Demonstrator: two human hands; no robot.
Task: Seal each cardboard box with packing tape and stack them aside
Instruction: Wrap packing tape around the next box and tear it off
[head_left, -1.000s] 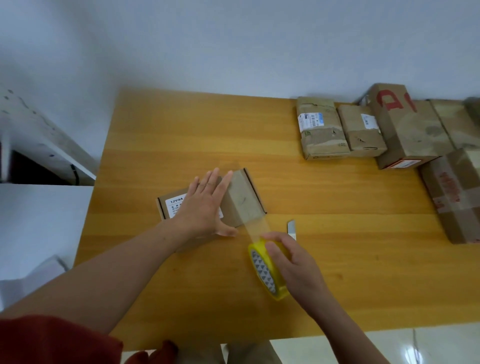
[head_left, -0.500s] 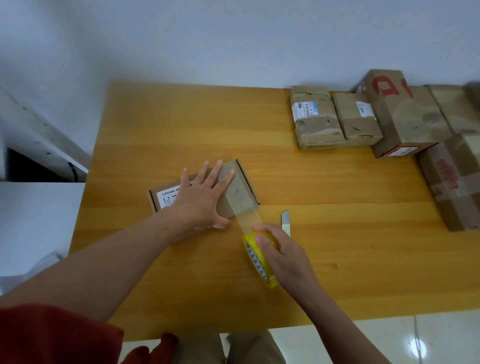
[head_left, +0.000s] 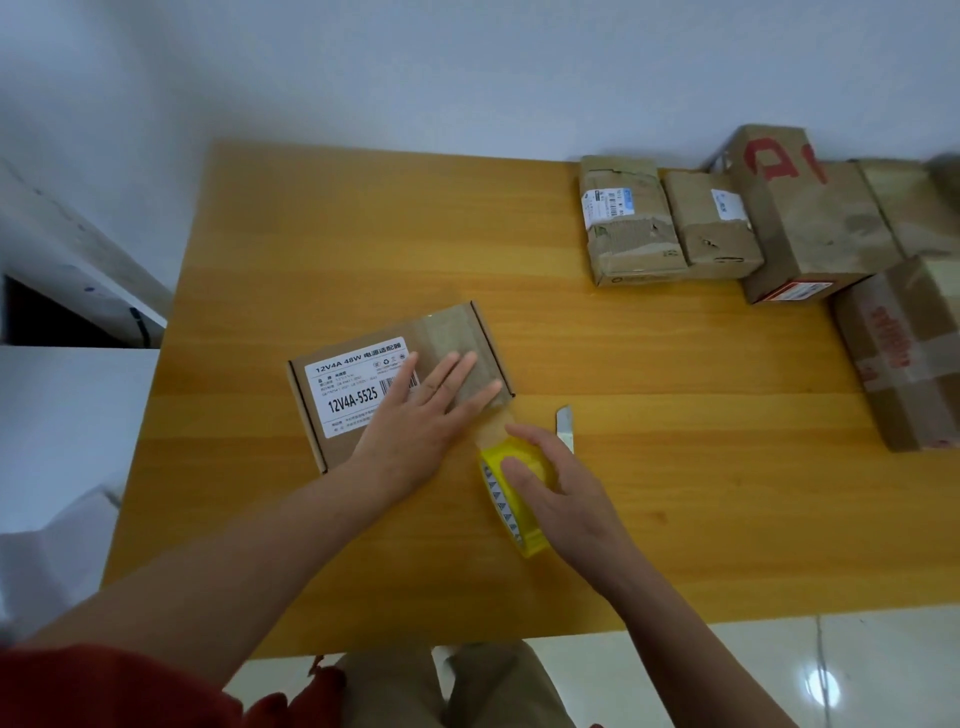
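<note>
Wooden table (head_left: 363, 234) ran under a plain pale wall, and the small cardboard box (head_left: 457, 332) I was sealing lay flat near its middle; a second before, my left hand (head_left: 415, 415) had covered the white label, and now it had slid towards the right end of the lid, fingers straight and flat, pressing on the clear strip of tape (head_left: 493, 426) where it left the box's corner; my right hand (head_left: 561, 493) had brought the yellow tape roll (head_left: 503, 501) in closer, so the loose stretch between roll and box had grown short, and its fingers curled round the roll, thumb on the side; I judged that the strip was laid across the lid and wanted only rubbing down and cutting, for which the little knife blade (head_left: 564, 423) lay just beside the roll; with my palm gone the label read plainly, "12V4A 48W" with some Chinese characters on the top line, "12V4A-5525" in large type below, and a barcode partly under my fingers; the fine print was too small to tell; other boxes (head_left: 628, 223) sat together at the far right, two with white shipping labels I could not read, a taller one (head_left: 810, 218) with a big red "A", and a nearer one with blurred red print.
</note>
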